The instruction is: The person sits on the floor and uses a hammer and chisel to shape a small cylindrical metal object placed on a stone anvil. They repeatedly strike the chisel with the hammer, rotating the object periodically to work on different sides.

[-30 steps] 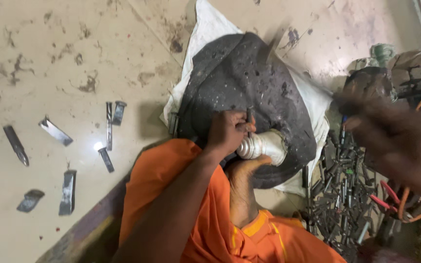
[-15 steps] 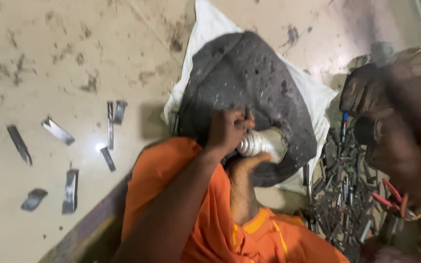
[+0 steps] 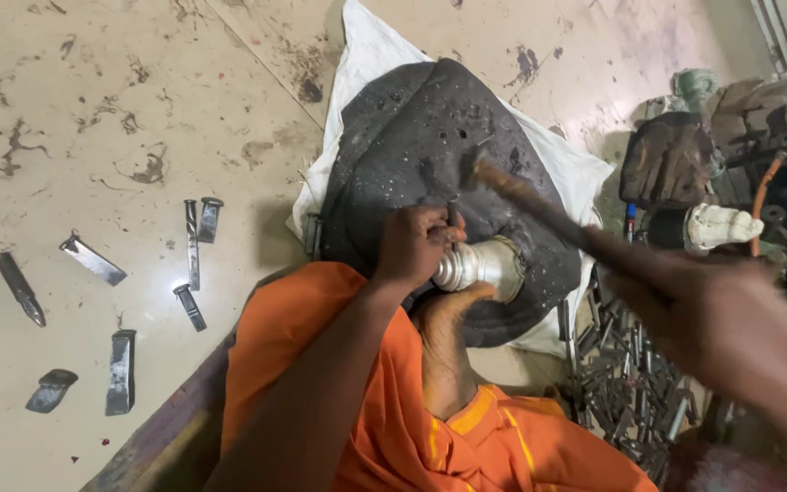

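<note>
My left hand [image 3: 416, 244] grips a thin metal punch and presses it against a small silver cup [image 3: 483, 266] lying on its side on a black rounded block [image 3: 421, 137]. My bare foot [image 3: 444, 342] braces the cup from below. My right hand [image 3: 730, 328], blurred at the right, holds a hammer [image 3: 526, 196] by its handle, the head raised over the block just above the left hand. An orange cloth [image 3: 321, 364] covers my leg.
The block rests on a white sack [image 3: 371, 46] on a stained floor. Several metal chisels [image 3: 93, 260] lie scattered at left. A heap of punches [image 3: 630, 383] sits at right beside dark tool blocks [image 3: 671, 159] and an orange hose [image 3: 762, 196].
My right hand has swung in from the right with the hammer, bringing its head over the block. The left hand and cup have stayed in place.
</note>
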